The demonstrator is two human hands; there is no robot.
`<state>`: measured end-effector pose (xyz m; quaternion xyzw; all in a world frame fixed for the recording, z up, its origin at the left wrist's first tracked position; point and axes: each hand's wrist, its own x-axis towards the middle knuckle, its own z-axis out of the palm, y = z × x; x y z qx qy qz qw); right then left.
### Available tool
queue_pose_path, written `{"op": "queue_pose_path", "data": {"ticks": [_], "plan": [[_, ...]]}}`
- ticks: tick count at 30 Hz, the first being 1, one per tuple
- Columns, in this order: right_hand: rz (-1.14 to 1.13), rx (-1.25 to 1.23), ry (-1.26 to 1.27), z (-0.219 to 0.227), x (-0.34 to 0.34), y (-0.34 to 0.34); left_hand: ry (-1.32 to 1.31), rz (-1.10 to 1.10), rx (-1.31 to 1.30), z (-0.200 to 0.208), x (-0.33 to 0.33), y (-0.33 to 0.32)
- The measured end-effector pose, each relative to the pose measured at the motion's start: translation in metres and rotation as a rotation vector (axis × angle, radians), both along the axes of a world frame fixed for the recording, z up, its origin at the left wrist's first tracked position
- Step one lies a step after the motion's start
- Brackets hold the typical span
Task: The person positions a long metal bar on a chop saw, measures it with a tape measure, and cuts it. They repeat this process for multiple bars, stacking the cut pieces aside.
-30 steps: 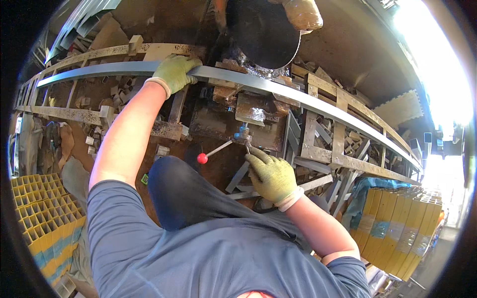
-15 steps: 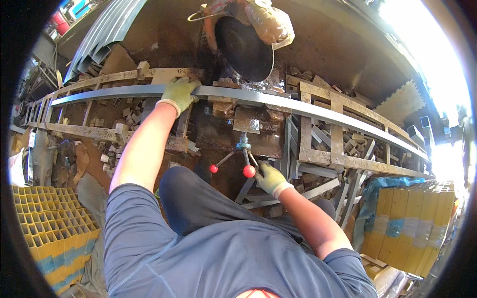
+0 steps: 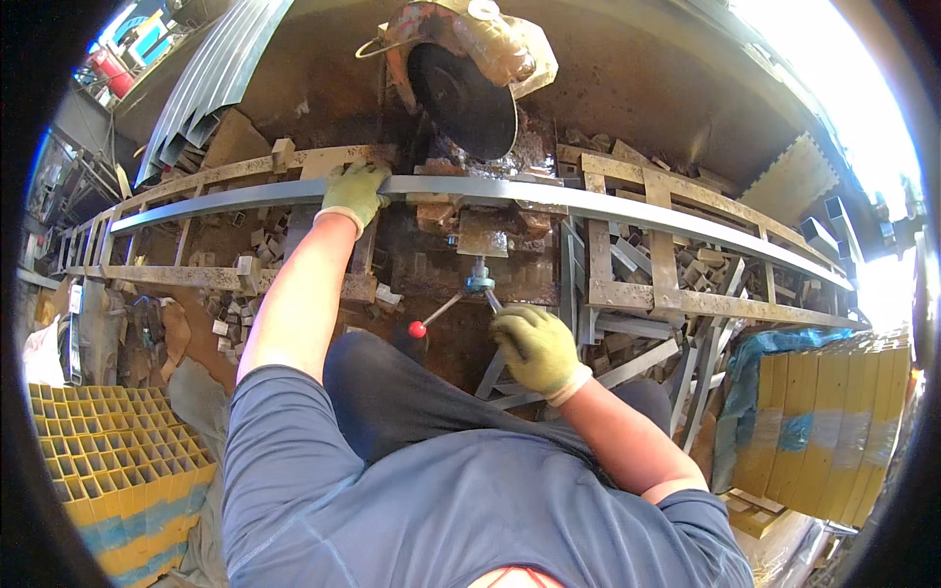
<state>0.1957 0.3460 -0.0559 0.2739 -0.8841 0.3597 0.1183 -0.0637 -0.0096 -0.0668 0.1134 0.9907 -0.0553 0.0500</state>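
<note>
A long, square metal tube (image 3: 598, 204) lies across the saw bench. My left hand (image 3: 353, 194), in a yellowish work glove, is wrapped over it left of the saw. Beyond the tube stands a large dark round saw blade (image 3: 463, 100), raised above it. In front of the tube is a vise (image 3: 484, 238) with a spoked handle (image 3: 477, 283). One spoke ends in a red knob (image 3: 418, 329). My gloved right hand (image 3: 534, 351) is closed over the end of another spoke and hides its knob.
Rusty rack frames (image 3: 627, 294) extend both ways, with short tube offcuts (image 3: 701, 272) among them. Bundled yellow tubes stand at left (image 3: 118, 431) and right (image 3: 833, 421). Loose metal lengths (image 3: 627, 365) lean below the right rack. Corrugated sheets (image 3: 211, 83) lean at far left.
My right hand has shifted from beside the spoke to over its end, covering a red knob. My left hand stays on the tube, and the view has shifted slightly.
</note>
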Motion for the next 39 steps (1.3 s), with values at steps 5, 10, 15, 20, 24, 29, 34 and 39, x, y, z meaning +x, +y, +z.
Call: {"op": "queue_pose_path", "data": {"ticks": [5,10,15,20,24,29,34,39], "plan": [[-0.064,-0.112,-0.123,-0.031,0.016,0.019,0.205,0.062,-0.070,-0.001,0.032,0.022],[-0.250,-0.120,-0.068,-0.050,0.017,0.008,-0.026,-0.060,0.731,-0.001,0.152,0.066],[-0.301,-0.160,-0.051,-0.055,0.015,-0.004,-1.022,0.144,0.616,-0.059,0.167,0.053],[-0.377,-0.151,-0.072,-0.070,0.015,0.003,-0.843,0.185,0.611,-0.046,0.175,0.072],[-0.382,-0.187,-0.167,-0.085,0.019,0.009,-0.616,0.094,0.227,-0.025,0.183,0.092],[-0.318,-0.211,-0.213,-0.090,0.020,0.017,-0.615,0.017,0.222,0.005,0.189,0.092],[-0.343,-0.187,-0.353,-0.052,0.018,0.027,-0.003,0.267,0.864,0.050,0.137,0.064],[-0.368,-0.376,-0.245,0.034,-0.080,0.041,0.392,0.576,1.742,-0.013,0.051,0.047]]}}
